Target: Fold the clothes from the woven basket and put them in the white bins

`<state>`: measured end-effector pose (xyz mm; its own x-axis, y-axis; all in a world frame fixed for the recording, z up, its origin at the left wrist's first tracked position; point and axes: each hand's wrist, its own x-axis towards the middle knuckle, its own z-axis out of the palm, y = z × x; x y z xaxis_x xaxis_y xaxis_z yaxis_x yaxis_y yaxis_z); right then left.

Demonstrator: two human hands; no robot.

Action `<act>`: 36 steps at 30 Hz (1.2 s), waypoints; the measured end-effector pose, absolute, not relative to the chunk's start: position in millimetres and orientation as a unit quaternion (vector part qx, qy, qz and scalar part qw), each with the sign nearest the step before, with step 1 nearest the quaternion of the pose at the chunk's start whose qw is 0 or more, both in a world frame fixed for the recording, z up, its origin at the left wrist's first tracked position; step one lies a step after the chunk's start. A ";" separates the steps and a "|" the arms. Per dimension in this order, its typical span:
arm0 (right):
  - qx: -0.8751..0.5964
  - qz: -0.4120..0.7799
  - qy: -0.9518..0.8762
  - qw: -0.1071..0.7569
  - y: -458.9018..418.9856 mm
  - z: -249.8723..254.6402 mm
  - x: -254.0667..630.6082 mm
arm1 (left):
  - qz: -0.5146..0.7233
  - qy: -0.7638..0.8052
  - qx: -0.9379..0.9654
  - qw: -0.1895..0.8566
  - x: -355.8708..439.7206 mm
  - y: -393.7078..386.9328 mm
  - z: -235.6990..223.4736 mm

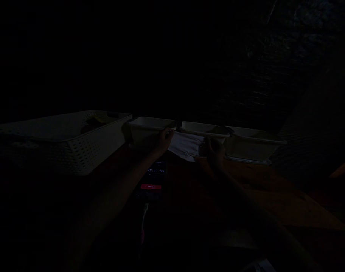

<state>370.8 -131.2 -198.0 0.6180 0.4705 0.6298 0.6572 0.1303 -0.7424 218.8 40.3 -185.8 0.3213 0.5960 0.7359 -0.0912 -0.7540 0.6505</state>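
Observation:
A pale piece of cloth is stretched between my two hands, just in front of the white bins. My left hand pinches its left upper edge. At its right end, my right hand is closed on the fabric. Behind the cloth stands the middle bin, partly covered by it. The left bin is close behind my left hand. Dim light hides what kind of cloth it is.
A large perforated basket with dark and yellowish items stands at left. A third bin sits at right on the wooden table. A lit phone with a cable lies below my left hand. Another person's arm shows at far right.

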 end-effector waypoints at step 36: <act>-0.651 -0.184 -0.428 0.600 -136.9 -183.0 398.8 | 0.579 0.151 0.763 0.242 206.3 38.0 -171.5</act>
<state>398.8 -136.9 -183.0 0.5660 0.3372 0.7523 0.7774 0.0855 -0.6232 206.3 38.0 -171.5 0.2829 0.5113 0.8115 -0.0504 -0.8370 0.5449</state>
